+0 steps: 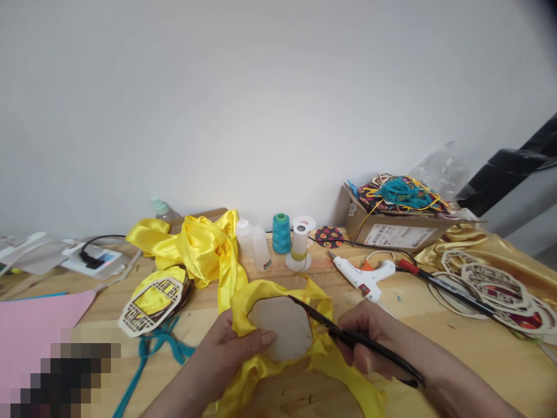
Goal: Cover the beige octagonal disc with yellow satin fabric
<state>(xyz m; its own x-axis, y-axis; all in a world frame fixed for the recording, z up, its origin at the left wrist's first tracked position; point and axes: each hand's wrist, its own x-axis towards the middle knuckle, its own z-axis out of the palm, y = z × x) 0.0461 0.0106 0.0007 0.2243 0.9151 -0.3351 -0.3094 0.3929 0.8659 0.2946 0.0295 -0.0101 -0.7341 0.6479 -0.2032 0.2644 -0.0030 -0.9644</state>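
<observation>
My left hand [237,348] grips a pale board piece with clipped corners [282,325], its thumb pressed on the flat face. Yellow satin fabric [252,296] surrounds the board's edge, and a loose strip of it trails down to the lower right. In my right hand [369,337] are black-handled scissors [361,342], fingers wrapped round the handles. Their blades lie over the board's right edge, against the yellow fabric. Whether the blades are parted is hard to make out.
Behind my hands stand a teal thread cone [281,233], a white spool [300,244] and white bottles [261,249]. A white glue gun [363,276] lies to the right, near a cardboard box [391,229]. Fretwork panels [150,307] and teal cord [161,345] lie left.
</observation>
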